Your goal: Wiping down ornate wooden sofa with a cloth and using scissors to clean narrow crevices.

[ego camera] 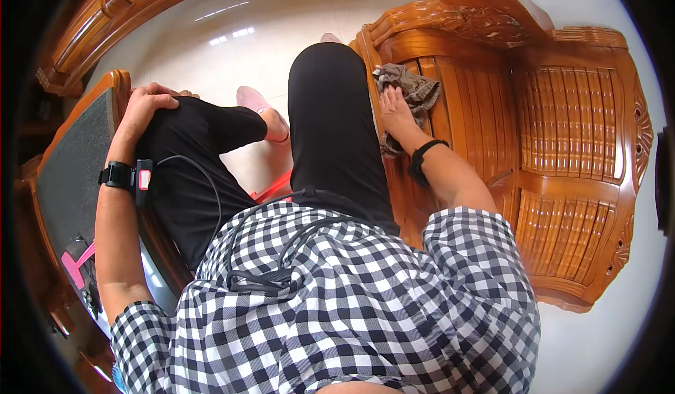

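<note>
My right hand (395,110) presses on a crumpled grey-brown cloth (414,85) at the front edge of the slatted seat of a varnished wooden bench (472,114). Its fingers lie over the fabric, and part of the cloth shows below the wrist. A dark band circles that wrist. On the left, my left hand (150,102) rests on my bent knee in black trousers (211,125), holding nothing. A black strap with a small device (142,175) is on my left forearm, and a cable runs from it.
A dark-topped wooden table (79,146) stands close at my left, with a pink plastic tool (76,267) on it. Something red (274,185) shows beneath me. More carved wooden furniture (89,30) is at the upper left, beyond the glossy tiled floor (211,51).
</note>
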A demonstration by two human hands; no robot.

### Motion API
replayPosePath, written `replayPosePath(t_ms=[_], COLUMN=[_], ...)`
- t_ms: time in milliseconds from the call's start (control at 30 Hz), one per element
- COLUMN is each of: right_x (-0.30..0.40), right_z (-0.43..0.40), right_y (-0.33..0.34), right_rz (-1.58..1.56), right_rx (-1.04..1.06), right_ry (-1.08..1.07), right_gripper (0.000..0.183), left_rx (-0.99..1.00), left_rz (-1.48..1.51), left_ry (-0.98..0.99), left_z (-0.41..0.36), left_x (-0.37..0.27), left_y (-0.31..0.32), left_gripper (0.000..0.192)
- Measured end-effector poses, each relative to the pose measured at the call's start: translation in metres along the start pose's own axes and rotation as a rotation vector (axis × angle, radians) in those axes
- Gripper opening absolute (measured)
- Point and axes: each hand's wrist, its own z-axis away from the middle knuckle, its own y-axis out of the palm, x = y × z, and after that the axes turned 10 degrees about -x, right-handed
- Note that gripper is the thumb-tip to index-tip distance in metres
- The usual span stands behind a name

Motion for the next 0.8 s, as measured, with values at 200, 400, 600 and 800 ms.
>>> replayPosePath(t_ms=[200,400,600,800], right_x=[0.061,0.105,0.069,0.022], right_z=[0.086,0.180,0.126,-0.004], right_y=[0.012,-0.001,-0.006,0.029], right_rz=[-0.277,-0.357,-0.689,-0.509], right_rx=[0.079,-0.010,-0.044,-0.141], right_ry=[-0.101,-0.159,0.041,0.114], right_gripper=[0.059,0.056,0.033,0.025], left_rx=[-0.052,-0.048,-0.050,-0.052], left_rz=[-0.009,-0.015,-0.039,0.039], left_ry=[0.077,0.059,0.052,0.034], left_z=[0.001,-0.003,-0.003,-0.003], left_x=[0.011,0.007,-0.001,0.008], left_y=[-0.003,-0.002,-0.003,0.002], left_gripper=[0.043,0.042,0.042,0.036])
